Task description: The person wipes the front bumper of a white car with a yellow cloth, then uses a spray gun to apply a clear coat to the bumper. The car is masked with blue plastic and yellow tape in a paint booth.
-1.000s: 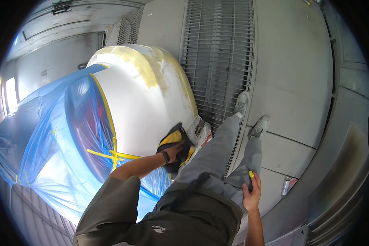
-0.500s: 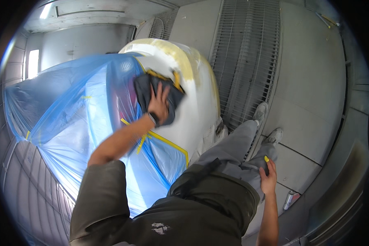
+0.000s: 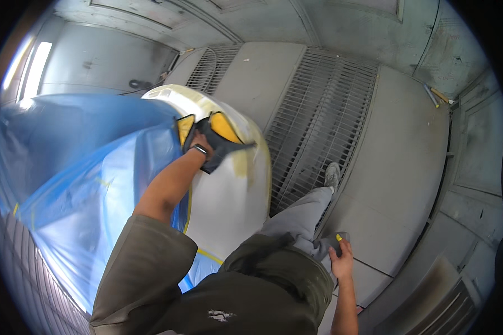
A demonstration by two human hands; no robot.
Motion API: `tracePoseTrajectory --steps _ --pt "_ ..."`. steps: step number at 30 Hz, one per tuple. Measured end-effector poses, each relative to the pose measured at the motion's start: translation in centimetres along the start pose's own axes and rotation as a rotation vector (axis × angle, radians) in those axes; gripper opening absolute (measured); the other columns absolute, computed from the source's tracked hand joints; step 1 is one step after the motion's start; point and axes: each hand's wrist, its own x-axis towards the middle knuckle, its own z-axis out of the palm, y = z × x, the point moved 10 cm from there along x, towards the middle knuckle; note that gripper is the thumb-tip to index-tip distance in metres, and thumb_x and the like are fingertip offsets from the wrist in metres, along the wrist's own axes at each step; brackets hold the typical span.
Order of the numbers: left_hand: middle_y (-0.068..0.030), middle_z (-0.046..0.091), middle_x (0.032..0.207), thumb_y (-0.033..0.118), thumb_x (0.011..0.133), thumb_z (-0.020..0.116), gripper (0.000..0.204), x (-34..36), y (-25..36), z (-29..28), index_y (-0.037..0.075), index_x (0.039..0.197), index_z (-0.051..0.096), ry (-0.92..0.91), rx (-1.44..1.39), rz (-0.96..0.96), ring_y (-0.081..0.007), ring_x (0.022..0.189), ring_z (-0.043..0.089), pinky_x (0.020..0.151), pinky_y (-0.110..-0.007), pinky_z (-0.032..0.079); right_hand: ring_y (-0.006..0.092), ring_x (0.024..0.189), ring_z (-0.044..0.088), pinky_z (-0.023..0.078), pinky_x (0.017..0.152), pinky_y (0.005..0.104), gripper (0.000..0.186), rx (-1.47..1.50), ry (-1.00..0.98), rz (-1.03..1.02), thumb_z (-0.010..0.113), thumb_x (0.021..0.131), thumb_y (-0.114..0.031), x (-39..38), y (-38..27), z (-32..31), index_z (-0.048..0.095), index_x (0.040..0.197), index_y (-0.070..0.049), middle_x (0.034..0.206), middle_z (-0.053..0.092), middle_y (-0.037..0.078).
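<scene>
My left hand (image 3: pixel 202 145), with a watch on its wrist, presses a dark grey cloth (image 3: pixel 221 144) against the white, yellowish-edged car body panel (image 3: pixel 212 206). The cloth is folded up in places and its yellow side shows. Most of my left fingers are hidden in its folds. Beside the cloth, blue plastic masking film (image 3: pixel 84 151) covers the body, with yellow tape (image 3: pixel 188 215) along its border. My right hand (image 3: pixel 342 261) hangs beside my leg, thumb and fingers apart. Something small and yellow (image 3: pixel 338 238) shows at a fingertip; I cannot tell what it is.
A slatted floor grate (image 3: pixel 318 106) runs past the panel's right side, and my shoe (image 3: pixel 332 176) rests by its edge. Stick-like tools (image 3: pixel 432 96) lie near the far wall. A dark cable (image 3: pixel 142 85) lies behind the body.
My left hand has moved the cloth along the panel, and the cloth has folded, showing more yellow. The view has shifted toward the far wall. My right hand still hangs at my side.
</scene>
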Motion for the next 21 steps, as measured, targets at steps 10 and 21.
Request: tracePoseTrajectory --steps 10,21 --pt "-0.0411 0.014 0.170 0.049 0.105 0.054 0.101 4.6 4.7 -0.5 -0.017 0.163 0.005 0.238 -0.812 -0.079 -0.0497 0.156 0.032 0.129 -0.048 0.029 0.0406 0.133 0.060 0.047 0.114 0.0446 0.054 -0.153 -0.091 -0.124 0.077 0.091 -0.017 11.7 -12.6 -3.8 0.065 0.140 0.000 0.146 0.061 0.020" --pt "-0.0286 -0.004 0.177 0.049 0.097 0.072 0.117 -3.3 11.7 -4.1 -0.002 0.169 -0.004 0.552 -1.260 -0.020 -0.0541 0.160 0.010 0.132 -0.055 0.017 0.0375 0.119 0.065 0.052 0.105 0.0419 0.051 -0.190 -0.258 -0.077 0.074 0.094 -0.016 25.7 -13.5 -10.5 0.062 0.141 0.002 0.139 0.062 0.021"
